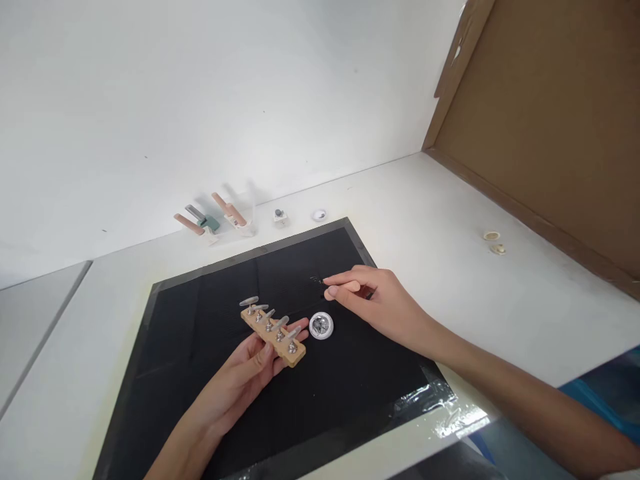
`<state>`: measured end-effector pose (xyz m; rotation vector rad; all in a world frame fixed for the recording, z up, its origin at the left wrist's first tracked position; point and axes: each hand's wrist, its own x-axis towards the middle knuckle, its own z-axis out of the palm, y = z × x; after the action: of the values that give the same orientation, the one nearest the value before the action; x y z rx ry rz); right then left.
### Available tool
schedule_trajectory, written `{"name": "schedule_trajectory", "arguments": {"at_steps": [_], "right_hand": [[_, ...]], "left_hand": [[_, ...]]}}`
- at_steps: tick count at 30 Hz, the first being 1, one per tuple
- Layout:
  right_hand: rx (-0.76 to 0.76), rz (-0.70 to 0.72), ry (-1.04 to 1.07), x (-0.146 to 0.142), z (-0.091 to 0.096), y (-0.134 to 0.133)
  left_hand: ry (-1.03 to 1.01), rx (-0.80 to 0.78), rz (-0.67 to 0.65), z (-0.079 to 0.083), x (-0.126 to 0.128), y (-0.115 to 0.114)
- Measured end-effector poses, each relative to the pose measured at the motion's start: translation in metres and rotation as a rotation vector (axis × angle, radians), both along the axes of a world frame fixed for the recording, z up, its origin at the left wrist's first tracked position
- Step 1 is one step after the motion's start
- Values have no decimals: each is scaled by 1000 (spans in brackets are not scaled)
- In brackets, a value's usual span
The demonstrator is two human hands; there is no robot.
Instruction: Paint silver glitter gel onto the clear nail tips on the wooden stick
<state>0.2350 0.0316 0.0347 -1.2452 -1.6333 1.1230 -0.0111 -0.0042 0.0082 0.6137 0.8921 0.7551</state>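
Note:
My left hand [255,363] holds a wooden nail-tip stand [299,357] at a slant, thumb on its near side and fingers beneath. Several clear nail tips [281,325] stand on it, each on a small silver post. Just right of the stand, a round white-rimmed dish [321,325] with silvery contents lies on the black mat [345,393]. Above and right of that dish, my right hand [377,293] pinches a short peach-coloured stick [350,287] between thumb and fingers. Its working end is too small to make out. The right hand is apart from the stand.
Along the wall stand peach-handled items [235,215], a green-based item [209,221], a small clear jar [280,217] and a white dish [319,215]. Two small cream-coloured pieces [495,242] lie at right, near a cardboard panel [545,133]. Shiny tape [425,398] edges the mat.

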Motion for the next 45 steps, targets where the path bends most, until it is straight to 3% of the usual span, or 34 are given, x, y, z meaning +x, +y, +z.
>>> {"name": "schedule_trajectory", "arguments": {"at_steps": [8, 15, 21, 28, 45], "right_hand": [[-37, 74, 61, 8, 10, -3], [-68, 87, -63, 11, -6, -29], [57, 105, -113, 3, -14, -37], [53, 43, -199, -7, -20, -35], [95, 54, -297, -17, -16, -28]], "left_hand": [[2, 26, -2, -3, 0, -1], [33, 48, -16, 2, 2, -1], [61, 76, -47, 3, 2, -2], [9, 87, -66, -3, 0, -2], [-12, 110, -76, -3, -1, -2]]}}
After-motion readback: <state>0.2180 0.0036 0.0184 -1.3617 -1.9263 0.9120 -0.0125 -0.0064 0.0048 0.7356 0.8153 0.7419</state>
